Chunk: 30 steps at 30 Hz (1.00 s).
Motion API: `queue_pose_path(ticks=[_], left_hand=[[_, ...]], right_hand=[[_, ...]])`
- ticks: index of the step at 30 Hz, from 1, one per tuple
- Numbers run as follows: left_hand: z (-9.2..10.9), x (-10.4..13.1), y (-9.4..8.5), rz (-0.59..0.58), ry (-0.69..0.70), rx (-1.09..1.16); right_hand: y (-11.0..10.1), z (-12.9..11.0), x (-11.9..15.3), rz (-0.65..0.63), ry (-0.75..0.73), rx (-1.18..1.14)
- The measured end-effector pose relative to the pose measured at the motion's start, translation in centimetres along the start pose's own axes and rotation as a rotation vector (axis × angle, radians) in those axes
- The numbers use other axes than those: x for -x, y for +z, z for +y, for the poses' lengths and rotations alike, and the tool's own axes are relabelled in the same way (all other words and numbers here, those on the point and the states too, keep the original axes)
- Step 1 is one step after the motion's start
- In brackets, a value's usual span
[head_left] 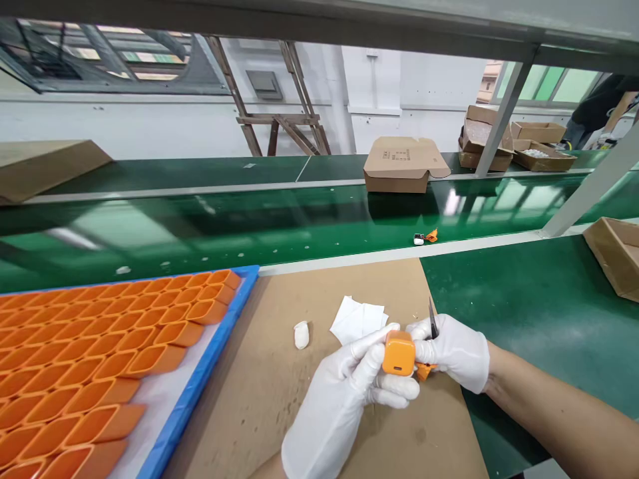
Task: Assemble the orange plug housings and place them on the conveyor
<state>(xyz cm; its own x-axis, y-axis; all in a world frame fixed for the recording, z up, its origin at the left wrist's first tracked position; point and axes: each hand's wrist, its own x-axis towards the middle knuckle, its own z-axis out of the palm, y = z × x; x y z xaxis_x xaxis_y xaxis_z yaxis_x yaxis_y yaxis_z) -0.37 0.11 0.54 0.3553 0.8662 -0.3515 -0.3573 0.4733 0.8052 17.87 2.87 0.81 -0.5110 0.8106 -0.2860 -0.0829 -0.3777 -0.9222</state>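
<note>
White gloves cover both hands. My left hand [349,386] grips a small orange cube-shaped part [399,353] with a dark slot low on its face. Close against its right side, my right hand [446,349] is closed around dark pointed tweezers [433,319], their tip upward. An orange scrap [424,370] shows below the right fingers, between the hands. White paper sheets [358,319] lie just behind the left hand. Further left, a small white lump [301,334] rests on the brown cardboard sheet [269,372].
A blue-edged tray [200,379] of orange sleeves [104,344] fills the left. Beyond the cardboard, a small white piece [419,239] and orange scrap [432,235] lie on the green surface. Cardboard boxes [399,166] stand behind; an open carton [616,256] sits right. A person [599,106] is far right.
</note>
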Motion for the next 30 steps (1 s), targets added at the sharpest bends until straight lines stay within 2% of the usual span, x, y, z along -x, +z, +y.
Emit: queue_pose_path(ticks=[7, 11, 17, 24, 30], left_hand=[[0.6, 0.5, 0.5, 0.033, -0.013, -0.029], [0.6, 0.1, 0.1, -0.029, -0.006, -0.033], [0.8, -0.5, 0.0, -0.097, -0.054, -0.043], [1.1, 0.1, 0.1, -0.128, -0.043, -0.065], [1.1, 0.0, 0.0, -0.163, -0.064, -0.022]], right_hand=[[-0.5, 0.3, -0.1, -0.022, -0.043, 0.075], [0.0, -0.4, 0.2, 0.070, -0.053, 0.117], [1.0, -0.3, 0.8, 0.227, -0.127, 0.377], [1.1, 0.0, 0.9, 0.184, -0.194, 0.307], [0.6, 0.1, 0.5, 0.129, -0.159, 0.242]])
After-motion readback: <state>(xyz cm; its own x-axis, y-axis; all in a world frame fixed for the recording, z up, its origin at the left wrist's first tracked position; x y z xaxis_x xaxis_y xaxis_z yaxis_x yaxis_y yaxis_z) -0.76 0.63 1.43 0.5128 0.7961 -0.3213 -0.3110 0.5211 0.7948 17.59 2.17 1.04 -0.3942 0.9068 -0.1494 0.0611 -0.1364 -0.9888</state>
